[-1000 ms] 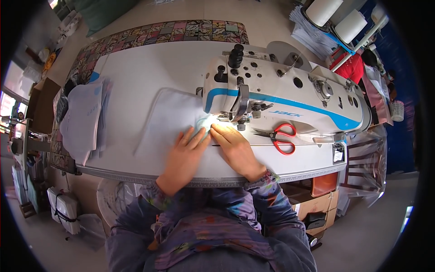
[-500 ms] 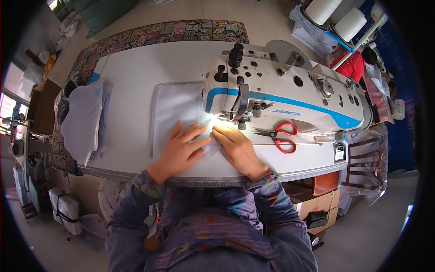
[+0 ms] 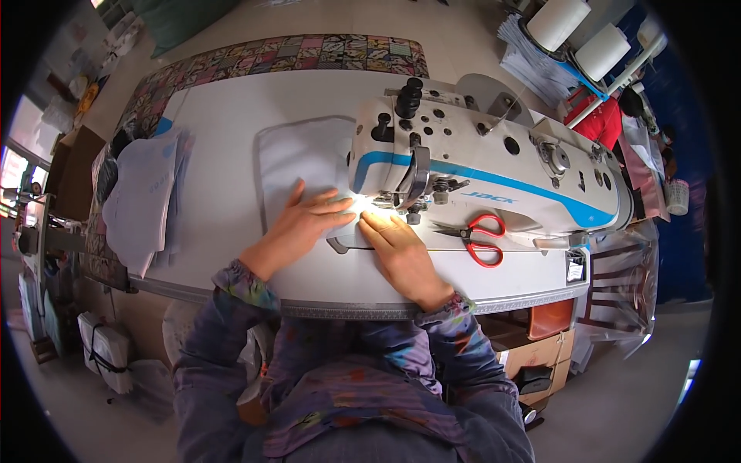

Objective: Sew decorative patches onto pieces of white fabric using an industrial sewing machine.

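Note:
A pale grey-white piece of cloth lies flat on the white table, its right edge running to the needle area of a sewing machine. My left hand rests on the near part of the cloth, fingers spread and pointing at the lit needle area. Just right of it, my right hand lies flat beside the presser foot, fingers stretched forward and close together. Its fingertips touch the cloth's near right edge under the lamp glow. Neither hand grasps anything visible. The needle itself is hidden by glare and the machine head.
Red-handled scissors lie right of my right hand, below the machine arm. A stack of pale cut pieces sits at the table's left. White thread cones stand at the back right. A ruler strip edges the table's front.
The cloth has moved away from me and turned slightly, baring a dark slot in the tabletop near my left hand. My left hand has shifted forward; the right stays almost in place.

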A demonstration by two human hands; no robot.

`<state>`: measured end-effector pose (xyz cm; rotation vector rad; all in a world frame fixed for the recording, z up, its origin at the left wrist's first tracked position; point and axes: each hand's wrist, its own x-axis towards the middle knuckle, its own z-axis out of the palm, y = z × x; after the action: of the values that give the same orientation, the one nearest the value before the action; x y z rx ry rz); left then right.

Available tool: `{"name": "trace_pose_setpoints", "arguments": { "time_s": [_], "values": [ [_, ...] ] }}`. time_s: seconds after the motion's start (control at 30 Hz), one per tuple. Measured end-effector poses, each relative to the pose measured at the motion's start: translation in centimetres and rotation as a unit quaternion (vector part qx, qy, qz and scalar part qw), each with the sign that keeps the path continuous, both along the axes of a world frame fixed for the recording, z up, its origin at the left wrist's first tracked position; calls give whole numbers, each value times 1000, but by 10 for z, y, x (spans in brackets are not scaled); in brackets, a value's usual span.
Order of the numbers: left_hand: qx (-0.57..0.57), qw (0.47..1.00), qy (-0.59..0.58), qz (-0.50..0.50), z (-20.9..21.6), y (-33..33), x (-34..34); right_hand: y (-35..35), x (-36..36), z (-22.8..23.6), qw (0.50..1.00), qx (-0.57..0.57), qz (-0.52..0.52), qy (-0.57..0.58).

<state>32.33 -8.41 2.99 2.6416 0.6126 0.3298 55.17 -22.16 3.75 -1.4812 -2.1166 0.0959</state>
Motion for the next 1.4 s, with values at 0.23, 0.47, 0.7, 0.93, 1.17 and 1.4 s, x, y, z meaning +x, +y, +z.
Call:
{"name": "trace_pose_setpoints", "arguments": {
  "time_s": [0.23,0.47,0.7,0.93,1.17,1.4],
  "values": [
    [101,992,12,70,-5,-43,4,-2,2,0,999,-33,1,13],
    [63,990,-17,128,-1,-108,19,-2,1,0,999,-7,1,33],
    [4,991,-89,104,-10,-88,9,-30,39,7,979,80,-154,107],
    [-16,994,-95,56,-3,-53,18,-97,114,4,924,-18,-382,-16],
    [17,993,-108,37,1,-25,34,-108,105,-6,886,68,-458,-3],
    [25,987,-143,62,-7,-1,48,-91,55,-1,915,49,-399,35]
  ]
}}
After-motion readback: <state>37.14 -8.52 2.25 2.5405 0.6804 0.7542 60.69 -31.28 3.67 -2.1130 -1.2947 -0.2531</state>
